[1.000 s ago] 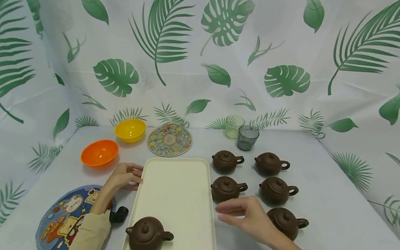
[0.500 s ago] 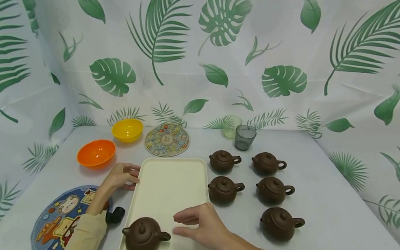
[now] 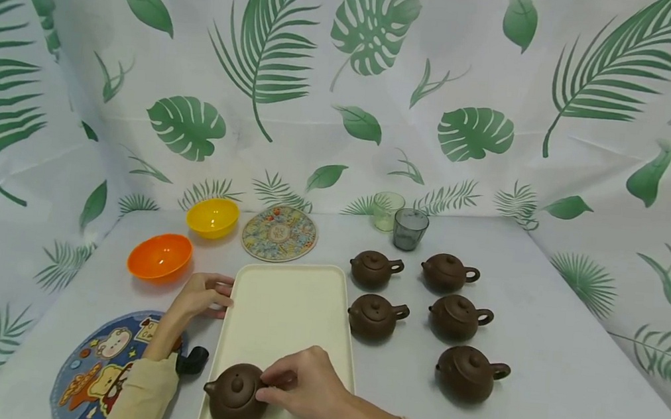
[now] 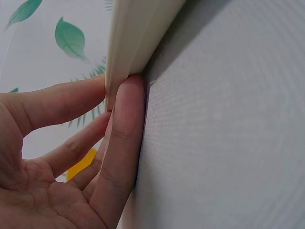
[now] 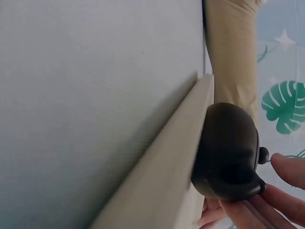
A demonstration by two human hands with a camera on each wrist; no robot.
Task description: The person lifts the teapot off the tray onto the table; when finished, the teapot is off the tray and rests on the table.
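Observation:
A dark brown teapot (image 3: 238, 397) stands upright at the near left corner of a cream tray (image 3: 294, 299), its spout toward the left. Around its handle side is my right hand (image 3: 310, 390); in the right wrist view, fingers (image 5: 252, 212) reach beside the teapot handle (image 5: 238, 183), while the thumb (image 5: 288, 169) stays apart from it, near the lid knob. My left hand (image 3: 203, 294) rests at the tray's left edge. Its fingertips touch the tray wall (image 4: 126, 43) in the left wrist view, with the fingers fairly straight.
Several brown teapots (image 3: 375, 317) stand in two columns right of the tray. An orange bowl (image 3: 160, 257), yellow bowl (image 3: 212, 217) and patterned round mat (image 3: 280, 233) lie at back left. Two glasses (image 3: 410, 229) stand behind. A blue cartoon mat (image 3: 100, 368) lies under the left arm.
My right hand has moved left from beside the right-hand teapots, across the tray, to the teapot on it. The left hand stays at the tray edge.

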